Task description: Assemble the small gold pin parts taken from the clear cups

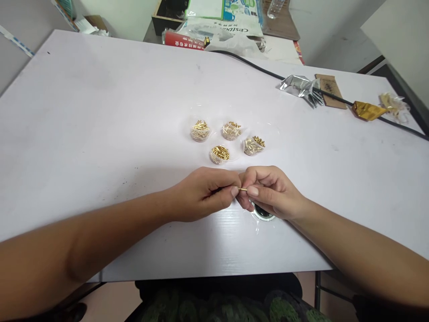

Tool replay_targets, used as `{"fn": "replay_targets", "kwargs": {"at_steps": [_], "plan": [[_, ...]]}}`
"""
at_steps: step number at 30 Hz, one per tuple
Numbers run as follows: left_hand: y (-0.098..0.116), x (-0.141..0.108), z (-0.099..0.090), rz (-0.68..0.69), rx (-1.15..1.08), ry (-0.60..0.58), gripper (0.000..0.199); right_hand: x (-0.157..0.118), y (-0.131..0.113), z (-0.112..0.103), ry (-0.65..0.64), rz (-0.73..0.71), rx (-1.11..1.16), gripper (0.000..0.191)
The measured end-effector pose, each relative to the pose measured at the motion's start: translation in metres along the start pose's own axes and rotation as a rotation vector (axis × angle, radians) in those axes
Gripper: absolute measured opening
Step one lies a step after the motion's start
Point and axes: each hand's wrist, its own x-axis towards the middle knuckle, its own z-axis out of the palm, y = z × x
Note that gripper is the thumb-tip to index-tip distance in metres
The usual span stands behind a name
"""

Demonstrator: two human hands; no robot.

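My left hand and my right hand meet near the front middle of the table, fingers pinched. Between their fingertips is a thin gold-coloured pin, one end in each hand. Just beyond them stand clear cups of small gold pieces: one with long pins, one at the back right, one at the right and the nearest. Partly under my right hand lies a round dark container with a pale rim; its contents are too hidden to tell.
A black cable crosses the white table at the back right. Along it lie silver foil, brown cardboard, gold foil and a clear plastic bag. Plastic packaging sits behind the back edge.
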Motion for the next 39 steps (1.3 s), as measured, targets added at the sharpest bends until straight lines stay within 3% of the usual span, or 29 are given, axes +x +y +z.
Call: {"fn": "replay_targets", "kwargs": {"at_steps": [18, 25, 39], "plan": [[-0.002, -0.003, -0.001, 0.036, 0.064, -0.017, 0.019, 0.000, -0.002, 0.001, 0.010, 0.056, -0.024, 0.014], [-0.003, -0.003, -0.001, 0.034, 0.070, 0.011, 0.020, 0.000, -0.001, 0.001, 0.037, 0.009, -0.094, 0.013], [-0.005, -0.004, 0.004, 0.051, 0.396, 0.137, 0.018, -0.006, -0.003, 0.010, 0.222, -0.251, -0.774, 0.014]]}}
